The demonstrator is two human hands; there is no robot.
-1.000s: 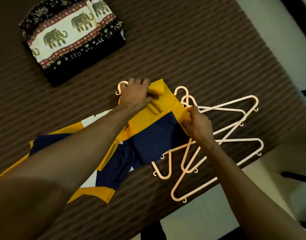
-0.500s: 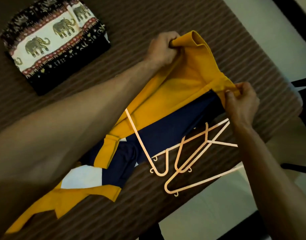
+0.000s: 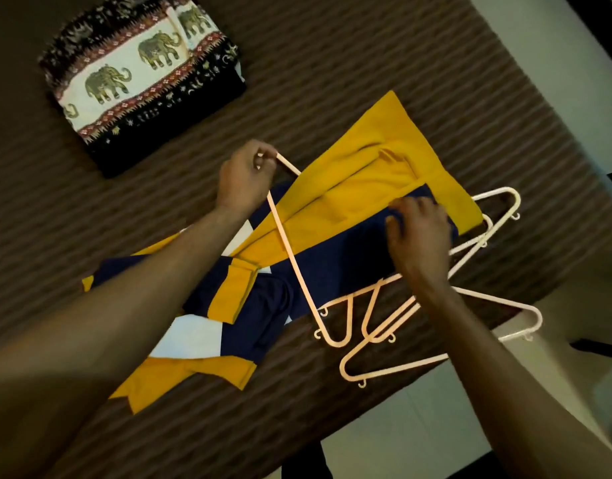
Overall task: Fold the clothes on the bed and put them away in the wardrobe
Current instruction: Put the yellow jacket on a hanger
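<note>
A yellow, navy and white shirt [image 3: 335, 216] lies spread on the brown ribbed bed [image 3: 332, 63]. One pale pink hanger [image 3: 290, 250] lies across the shirt, and my left hand [image 3: 244, 179] pinches its top end at the shirt's left edge. On the navy part near the shirt's right end rests my right hand [image 3: 418, 233], fingers bent on the cloth. A folded elephant-print garment [image 3: 138, 77] sits at the far left of the bed.
Several more pale pink hangers [image 3: 394, 326] lie tangled near the bed's front right corner, partly under the shirt. Pale floor [image 3: 418, 409] shows past the bed's edge on the right and below. A dark object stands at the far right edge.
The shirt was lifted by its yellow collar end half a second ago and now lies flat. My left hand let go of the cloth and took the hanger's top.
</note>
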